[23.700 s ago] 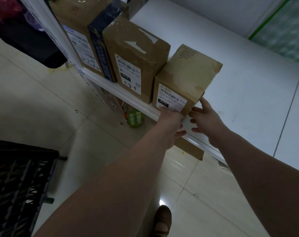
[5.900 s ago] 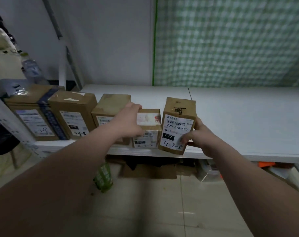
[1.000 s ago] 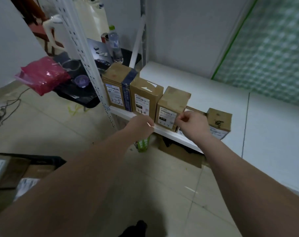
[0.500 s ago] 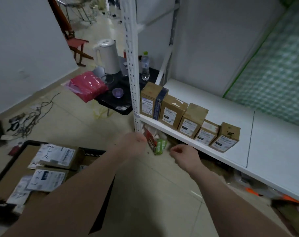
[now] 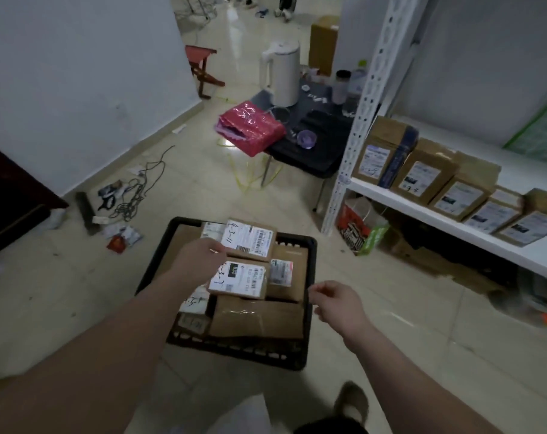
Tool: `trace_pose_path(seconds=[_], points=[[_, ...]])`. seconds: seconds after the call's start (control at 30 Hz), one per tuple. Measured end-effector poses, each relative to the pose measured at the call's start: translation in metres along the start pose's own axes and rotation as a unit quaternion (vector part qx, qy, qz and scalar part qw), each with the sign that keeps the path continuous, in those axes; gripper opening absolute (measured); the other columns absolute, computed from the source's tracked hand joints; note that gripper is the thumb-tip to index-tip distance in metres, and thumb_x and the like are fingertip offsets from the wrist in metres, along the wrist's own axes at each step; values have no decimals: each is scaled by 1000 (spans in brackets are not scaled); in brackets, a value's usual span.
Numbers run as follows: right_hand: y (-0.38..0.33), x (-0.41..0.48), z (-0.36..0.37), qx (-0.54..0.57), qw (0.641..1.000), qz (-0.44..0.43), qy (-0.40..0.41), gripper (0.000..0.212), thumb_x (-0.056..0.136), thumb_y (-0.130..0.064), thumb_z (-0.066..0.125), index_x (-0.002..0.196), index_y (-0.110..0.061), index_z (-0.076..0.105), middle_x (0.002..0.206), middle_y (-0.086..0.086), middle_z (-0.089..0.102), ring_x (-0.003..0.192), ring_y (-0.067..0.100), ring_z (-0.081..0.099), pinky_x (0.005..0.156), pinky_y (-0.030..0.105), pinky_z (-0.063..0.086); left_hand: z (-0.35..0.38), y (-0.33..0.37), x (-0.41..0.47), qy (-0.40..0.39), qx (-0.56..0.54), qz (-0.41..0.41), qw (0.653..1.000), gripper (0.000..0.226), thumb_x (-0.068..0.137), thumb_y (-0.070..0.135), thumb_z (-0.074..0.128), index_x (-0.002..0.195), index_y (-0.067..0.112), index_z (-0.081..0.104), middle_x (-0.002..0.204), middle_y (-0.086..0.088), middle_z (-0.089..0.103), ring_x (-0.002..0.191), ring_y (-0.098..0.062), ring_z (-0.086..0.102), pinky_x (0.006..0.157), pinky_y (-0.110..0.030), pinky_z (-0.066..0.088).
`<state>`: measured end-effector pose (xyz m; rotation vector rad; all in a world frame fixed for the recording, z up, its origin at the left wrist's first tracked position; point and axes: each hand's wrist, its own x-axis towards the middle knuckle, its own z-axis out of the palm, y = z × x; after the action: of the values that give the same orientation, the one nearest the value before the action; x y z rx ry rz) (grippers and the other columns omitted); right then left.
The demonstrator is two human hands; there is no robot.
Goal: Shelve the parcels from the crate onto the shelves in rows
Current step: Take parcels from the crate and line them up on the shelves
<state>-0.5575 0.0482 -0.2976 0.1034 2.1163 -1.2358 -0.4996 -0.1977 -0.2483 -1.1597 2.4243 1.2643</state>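
Turning from shelf (image 5: 422,214) to crate (image 5: 234,350) for the next parcel (image 5: 239,278).
Left hand (image 5: 198,263) touches it, grip unclear; right hand (image 5: 334,303) empty, fingers slack.

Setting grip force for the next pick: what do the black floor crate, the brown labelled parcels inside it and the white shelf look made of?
Black slotted crate: moulded plastic, matt, judging by its latticed walls.
Brown parcels: probably cardboard, with shiny tape and white paper labels.
White shelf board: smooth white finish, and the perforated upright suggests painted metal; the board's core cannot be told.
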Motion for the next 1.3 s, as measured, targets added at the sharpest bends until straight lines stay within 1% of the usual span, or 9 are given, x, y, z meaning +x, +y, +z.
trace_pose_path(seconds=[0.13,0.33,0.47,0.57,0.73,0.9,1.0,1.1,1.3], points=[[7,-2,31,-43,999,11,-9,6,87,-21,65,84,-25,68,78,-3,65,78,18,61,66,28,50,-5,-44,15,-3,-41,-62,997,12,89,20,60,101,16,61,92,1,58,83,-19,57,77,-34,49],[18,22,65,-91,995,45,-23,23,89,-21,61,109,-18,72,98,-1,64,98,19,60,89,33,51,22,-70,31,-46,-73,-145,986,33,93,16,54,125,14,55,85,4,51,71,-13,48,70,-31,45],[13,46,80,-119,992,25,-31,37,93,-21,56,128,-16,63,125,2,62,110,18,55,90,24,41,32,-76,52,-48,-66,-155,985,47,94,18,53,139,13,44,113,-5,56,83,-17,53,71,-31,46],[11,63,91,-135,989,37,-49,42,93,-24,56,135,-16,57,129,3,61,116,19,55,86,22,38,37,-81,68,-51,-64,-164,983,57,94,20,53,147,12,33,140,-11,44,89,-18,53,77,-32,46],[7,81,109,-135,984,40,-106,38,94,-27,59,131,-17,56,132,3,60,116,17,55,80,23,44,49,-90,86,-95,-84,-180,975,44,96,18,52,138,13,43,125,-6,53,90,-14,51,74,-31,45],[6,92,120,41,985,106,-129,29,96,-21,58,125,-22,55,126,0,63,104,13,60,85,28,50,50,-93,94,-139,-105,-178,969,24,96,15,52,120,15,55,103,0,61,80,-7,53,60,-23,40],[8,85,118,137,975,138,-107,16,98,-26,55,114,-26,56,107,-9,64,93,5,58,71,22,43,46,-92,91,-132,-119,-153,972,23,96,22,52,119,18,53,107,0,59,80,-6,53,60,-21,39],[10,76,118,216,964,148,-43,29,94,-34,60,120,-21,61,109,-3,71,100,13,64,75,27,46,36,-86,83,-93,-151,-114,978,31,96,35,49,123,18,49,116,-1,59,93,-14,57,69,-28,46],[-11,54,113,391,909,111,95,14,93,-30,62,90,-21,52,90,3,69,84,19,60,76,33,41,6,-54,67,-144,-246,-53,957,21,92,39,56,98,20,61,100,-1,70,99,-18,63,90,-39,48]])
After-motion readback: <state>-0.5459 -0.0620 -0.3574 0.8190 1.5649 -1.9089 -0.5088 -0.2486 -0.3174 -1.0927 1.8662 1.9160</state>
